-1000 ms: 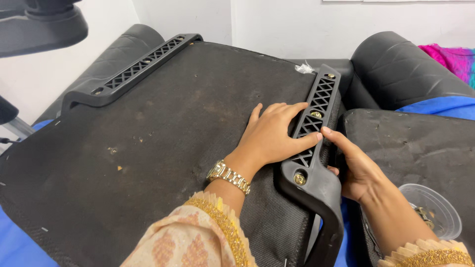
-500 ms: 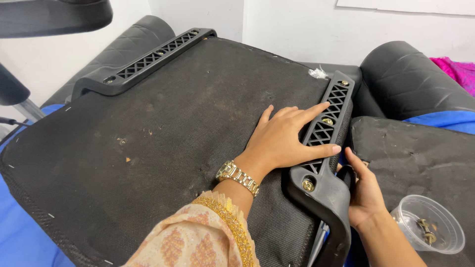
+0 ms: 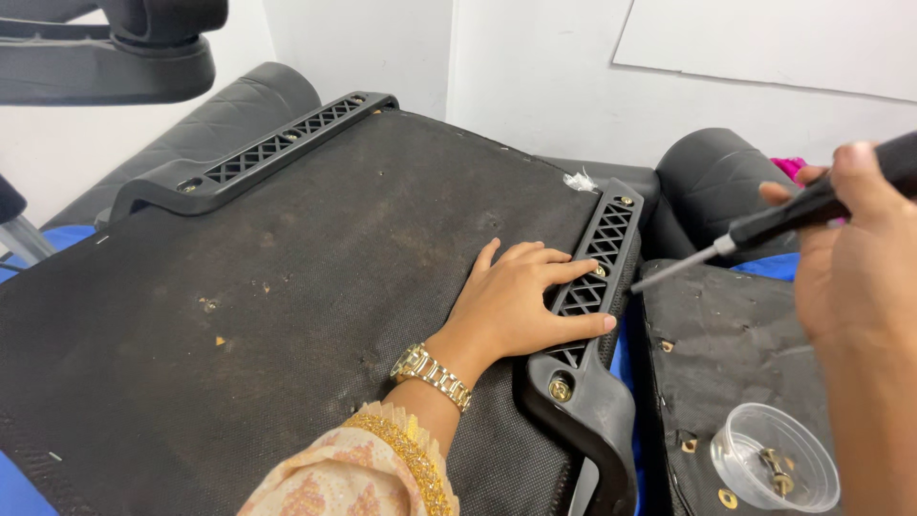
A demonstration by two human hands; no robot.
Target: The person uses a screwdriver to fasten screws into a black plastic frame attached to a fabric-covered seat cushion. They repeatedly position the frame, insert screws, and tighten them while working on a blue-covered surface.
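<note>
The left hand [image 3: 521, 306] lies open and flat, fingers spread over the near-right armrest bracket [image 3: 587, 334], a black lattice-patterned plastic piece that runs along the right edge of the upturned seat base [image 3: 287, 287]. The right hand [image 3: 855, 258] is closed around the black handle of a screwdriver [image 3: 764, 229], raised at the right with its metal tip pointing down-left toward the bracket but not touching it.

The tip hangs close to the left fingertips, so a slip off a screw head could jab them. A brass screw [image 3: 560, 389] sits in the near end of the bracket; if the driver meets it at an angle, the head may strip. Should the left hand ease off, the bracket could shift and its holes lose alignment.

A clear plastic cup [image 3: 776, 468] holding a few screws stands near right on a second black panel [image 3: 735, 354]; a knock from the right forearm could tip it over.

No package or label is visible. A plain white rectangular sheet [image 3: 764, 43] hangs on the far wall, upper right. A second bracket [image 3: 258, 158] lies along the far-left edge.
</note>
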